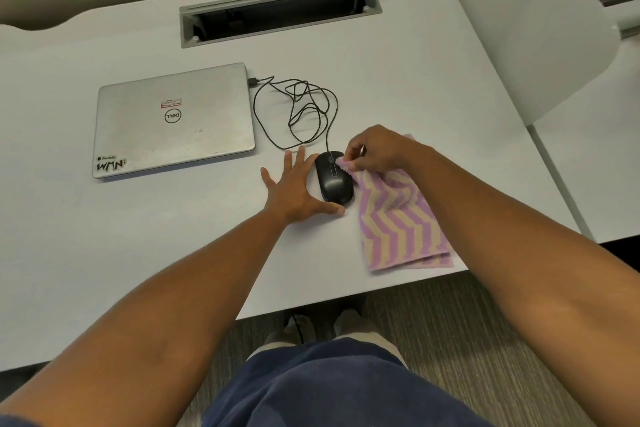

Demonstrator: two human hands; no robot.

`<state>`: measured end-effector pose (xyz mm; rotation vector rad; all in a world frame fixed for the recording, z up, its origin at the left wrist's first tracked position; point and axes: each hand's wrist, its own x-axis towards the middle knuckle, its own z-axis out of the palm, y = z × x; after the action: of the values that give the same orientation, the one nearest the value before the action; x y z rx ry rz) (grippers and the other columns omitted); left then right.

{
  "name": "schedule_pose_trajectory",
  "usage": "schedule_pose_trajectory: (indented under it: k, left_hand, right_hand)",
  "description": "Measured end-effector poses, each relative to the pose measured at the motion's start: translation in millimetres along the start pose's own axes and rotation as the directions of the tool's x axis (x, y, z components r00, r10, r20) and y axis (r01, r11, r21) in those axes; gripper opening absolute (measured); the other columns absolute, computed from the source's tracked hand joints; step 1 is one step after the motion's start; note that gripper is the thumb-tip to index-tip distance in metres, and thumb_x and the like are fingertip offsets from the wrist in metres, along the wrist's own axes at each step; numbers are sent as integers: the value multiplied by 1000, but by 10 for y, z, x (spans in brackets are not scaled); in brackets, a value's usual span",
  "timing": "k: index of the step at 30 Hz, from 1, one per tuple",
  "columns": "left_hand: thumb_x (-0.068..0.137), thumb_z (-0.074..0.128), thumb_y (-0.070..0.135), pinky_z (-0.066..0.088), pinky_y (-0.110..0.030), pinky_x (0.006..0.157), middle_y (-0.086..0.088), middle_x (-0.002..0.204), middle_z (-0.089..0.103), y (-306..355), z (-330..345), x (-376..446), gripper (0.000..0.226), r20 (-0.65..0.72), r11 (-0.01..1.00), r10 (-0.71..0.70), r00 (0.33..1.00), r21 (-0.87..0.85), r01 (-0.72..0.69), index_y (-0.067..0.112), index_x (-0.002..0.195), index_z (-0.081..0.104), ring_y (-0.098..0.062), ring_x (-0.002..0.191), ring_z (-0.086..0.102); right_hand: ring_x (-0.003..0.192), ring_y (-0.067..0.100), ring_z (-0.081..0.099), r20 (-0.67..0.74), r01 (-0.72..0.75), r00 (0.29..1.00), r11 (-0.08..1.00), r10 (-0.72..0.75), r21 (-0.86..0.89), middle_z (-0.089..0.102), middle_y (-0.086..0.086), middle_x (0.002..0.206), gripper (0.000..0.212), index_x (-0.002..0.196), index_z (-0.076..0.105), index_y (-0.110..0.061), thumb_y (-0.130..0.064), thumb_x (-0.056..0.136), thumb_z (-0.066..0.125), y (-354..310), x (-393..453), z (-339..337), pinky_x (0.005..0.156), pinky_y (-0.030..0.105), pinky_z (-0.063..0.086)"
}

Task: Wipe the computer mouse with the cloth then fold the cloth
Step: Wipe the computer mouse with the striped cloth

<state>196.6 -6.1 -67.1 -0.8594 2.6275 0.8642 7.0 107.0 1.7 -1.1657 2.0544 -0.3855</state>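
At the bottom of the frame, blue fabric (pixel 332 388) covered the person's lap, with grey striped carpet (pixel 450 340) to the right of it. Two bare forearms rose from the lower corners toward the middle of the frame, over the near edge of the white desk (pixel 104 253).

The left hand (pixel 294 191) lay flat on the desk just left of centre, fingers spread and palm down. Its thumb reached along the near end of the black corded computer mouse (pixel 333 178), touching it, and its forefinger lay against the mouse's left side.

The pink-and-yellow zigzag-striped cloth (pixel 398 218) lay at centre right, doubled over so that two layered edges showed at its near end, close to the desk's front edge. Its left border touched the mouse's right side. The right hand (pixel 375 149) was curled over the cloth's far end, thumb and fingertips pinching a corner of it and holding that corner on top of the mouse, beside the scroll wheel.

Beyond the mouse, its thin black cable (pixel 298 111) lay in loose tangled loops and ran to a plug at the right edge of a closed silver laptop (pixel 173 118) at centre left, stickers on its lid. Farther up, at top centre, a grey rectangular cable slot (pixel 280 10) was set into the desk with its lid raised.
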Motion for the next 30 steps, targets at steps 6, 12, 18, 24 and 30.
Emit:
schedule_pose_trajectory:
  k: [6,12,18,24,30]
  left_hand:
    - [53,75,84,-18,-67,113,7,169,-7,15,1,-10,133,-9,1000,8,1000,-19,-8,37,159,10,-15,153,-20]
    - [52,76,83,-18,-66,113,7,169,-5,19,-5,-16,132,-11,999,10,1000,-52,-10,41,159,9,-14,153,-19]
    - [55,77,81,-18,-66,114,7,169,-5,15,1,-12,129,-22,1000,6,1000,-8,-6,37,159,13,-14,153,-18]
    - [53,74,84,-19,-66,113,7,169,-8,16,3,-13,133,-9,1000,3,1000,-7,-3,36,159,11,-15,152,-20]
    - [54,73,85,-19,-66,113,7,169,-8,11,1,-11,134,-3,1000,3,1000,-5,-3,34,160,9,-14,152,-21]
  right_hand:
    - [93,15,59,14,156,988,972,-155,-176,59,-6,94,25,104,76,-18,-35,88,66,-313,62,138,78,31,49]
    - [96,11,57,251,291,945,890,-210,-351,62,-9,100,17,97,78,-23,-33,85,70,-516,24,201,76,25,48]
    - [91,10,58,327,211,941,911,-91,-355,63,-10,96,18,87,80,-24,-14,71,80,-423,-26,169,69,22,45]
    - [83,7,59,201,105,978,965,-57,-239,65,-10,88,12,82,78,-25,-19,73,81,-266,-74,23,69,23,49]
    - [82,7,55,89,166,985,954,-148,-249,54,-15,77,19,95,79,-23,-35,80,76,-412,33,60,59,16,35]
